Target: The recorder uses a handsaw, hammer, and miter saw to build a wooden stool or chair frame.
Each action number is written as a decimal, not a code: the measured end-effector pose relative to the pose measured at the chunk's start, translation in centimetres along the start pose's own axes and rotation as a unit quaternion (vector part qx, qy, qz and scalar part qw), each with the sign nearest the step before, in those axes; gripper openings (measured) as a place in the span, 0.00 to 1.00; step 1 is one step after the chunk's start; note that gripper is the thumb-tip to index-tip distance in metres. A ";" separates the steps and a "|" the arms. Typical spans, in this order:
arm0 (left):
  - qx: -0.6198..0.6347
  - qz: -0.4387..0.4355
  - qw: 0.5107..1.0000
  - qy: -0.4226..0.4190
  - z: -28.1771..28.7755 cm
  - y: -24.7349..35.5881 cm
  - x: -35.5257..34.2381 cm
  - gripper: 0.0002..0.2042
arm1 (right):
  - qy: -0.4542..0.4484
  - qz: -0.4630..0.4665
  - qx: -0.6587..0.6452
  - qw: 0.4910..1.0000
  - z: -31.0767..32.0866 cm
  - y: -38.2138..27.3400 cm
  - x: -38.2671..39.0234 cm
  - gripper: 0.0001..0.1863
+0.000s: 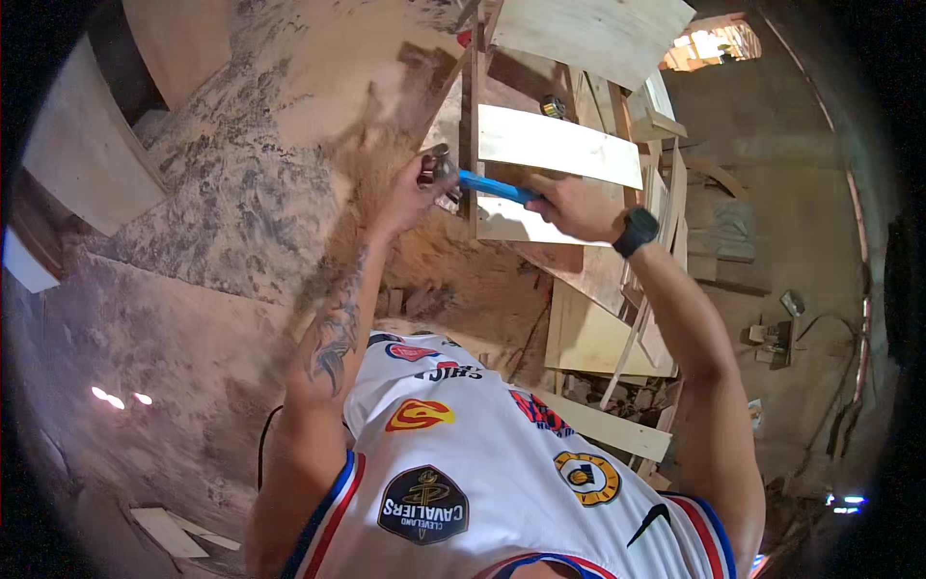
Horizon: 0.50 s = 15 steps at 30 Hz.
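Observation:
My right hand [582, 207], with a dark watch [637, 232] on its wrist, grips the blue handle of a hammer [497, 185]. The hammer lies nearly level, its metal head pointing left at the narrow upright edge of a wooden frame [473, 125]. Close behind the head, the fingers of my left hand [410, 201] are drawn together by that edge. The hammer head partly covers these fingers, so what they pinch is hidden. Pale boards [559, 145] cross the frame just beyond my right hand.
A small yellow and black tape measure [552, 106] sits behind the pale board. A larger panel [588, 39] is at the frame's far end. Curved wooden sheets [92, 135] stand at left. Wood scraps [617, 425] lie by my body; a cable runs across the floor at right.

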State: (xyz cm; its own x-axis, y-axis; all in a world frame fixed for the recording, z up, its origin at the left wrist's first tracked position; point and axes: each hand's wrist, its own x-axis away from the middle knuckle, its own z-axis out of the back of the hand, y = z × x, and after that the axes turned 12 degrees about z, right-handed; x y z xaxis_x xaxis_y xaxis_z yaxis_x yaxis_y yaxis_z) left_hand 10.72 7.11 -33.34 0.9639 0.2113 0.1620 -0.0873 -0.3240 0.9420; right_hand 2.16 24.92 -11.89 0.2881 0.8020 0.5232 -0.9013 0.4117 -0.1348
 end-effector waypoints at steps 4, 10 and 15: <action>0.061 -0.038 0.996 0.061 -1.4 -2.1 1.1 0.16 | -0.067 0.035 0.112 0.991 4.0 0.7 -3.8 0.11; 0.050 -0.067 0.969 0.233 -4.5 -1.6 3.7 0.13 | -0.154 0.111 0.147 0.971 6.6 2.1 -7.7 0.12; 0.085 -0.033 0.959 0.269 -6.1 -3.3 2.9 0.11 | -0.171 0.120 0.155 0.966 6.8 2.7 -8.9 0.11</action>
State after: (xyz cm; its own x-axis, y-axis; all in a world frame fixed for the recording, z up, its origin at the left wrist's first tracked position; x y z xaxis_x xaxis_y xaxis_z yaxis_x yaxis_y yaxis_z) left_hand 12.30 14.42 -34.23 0.6925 0.6668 0.2753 0.0553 -0.4295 0.9014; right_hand -5.07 16.00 -11.15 -0.0171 0.6470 0.7623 -0.9977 0.0390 -0.0555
